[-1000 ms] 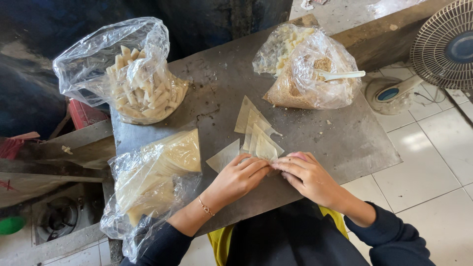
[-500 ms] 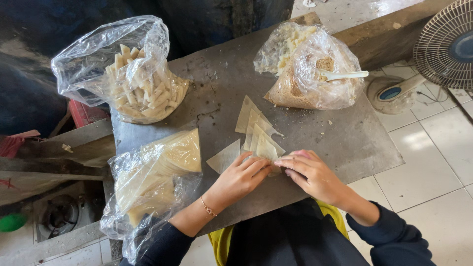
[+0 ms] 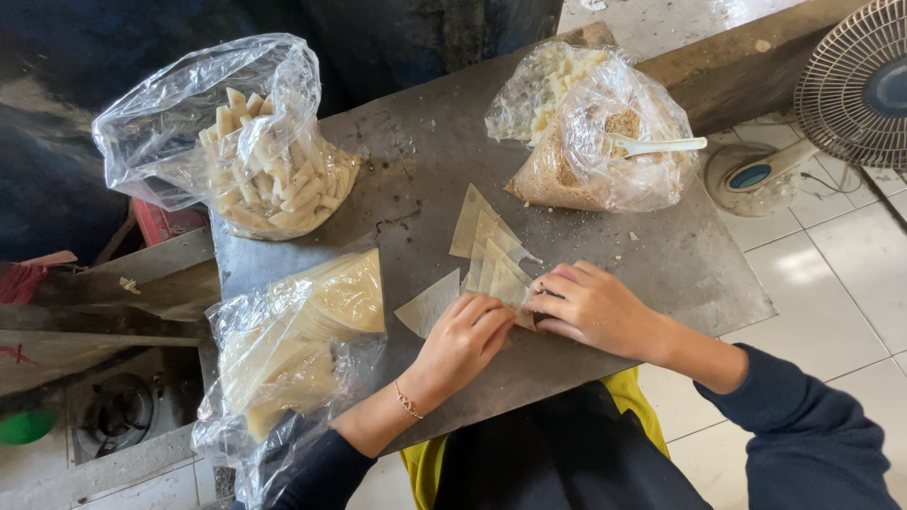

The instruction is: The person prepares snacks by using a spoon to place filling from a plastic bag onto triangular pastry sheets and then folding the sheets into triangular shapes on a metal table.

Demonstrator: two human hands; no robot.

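Dark navy long sleeves (image 3: 812, 444) cover both arms; a thin gold chain bracelet (image 3: 408, 401) circles the left wrist beside its sleeve cuff.

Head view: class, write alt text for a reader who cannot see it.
Two hands, left and right, press a pale wrapper on a grey table. Around them sit a bag of rolls, a bag of wrappers and a bag of filling with a spoon.

View: one camera on the person's head.
Facing: looks straight down.
Nearness: close above the grey table (image 3: 661, 264).
Frame bottom: the person's own lap.
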